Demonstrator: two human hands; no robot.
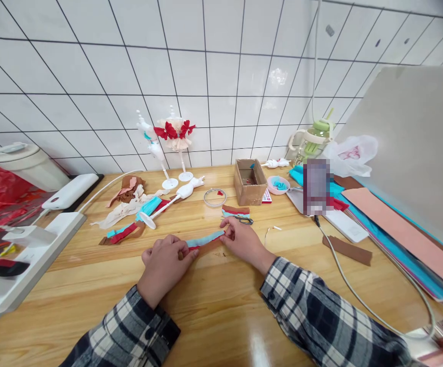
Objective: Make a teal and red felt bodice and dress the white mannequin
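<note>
Left hand [168, 265]: we see its thumb and fingers drawn narrow, pinching the near-left end of the layered strip.
Right hand [243, 242]: we find thumb and forefinger closed on the other end of the same strip.
Layered strip [208, 238]: it stretches between both hands, light blue on top with red and brown along its lower edge (we cannot tell whether it touches the bench [221, 316] beneath).
Beyond the right hand: we spot a small stack of coloured strips [236, 211], with dark-handled scissors [246, 221] just beside it.
White dress forms: two stand near the tiled wall [221, 76], one [176, 131] dressed in cream ruffles and red bows, the other [156, 149] leaning; a third [185, 191] lies among fabric scraps [124, 232].
Middle: we count a ring [214, 206], an open cardboard box [249, 195] and a pink bowl [277, 192] holding blue pieces.
Right side: a brown strip [347, 250] lies near a white cable [341, 275].
Left side: we note a white power strip [40, 270].
Sleeves: both are plaid.
</note>
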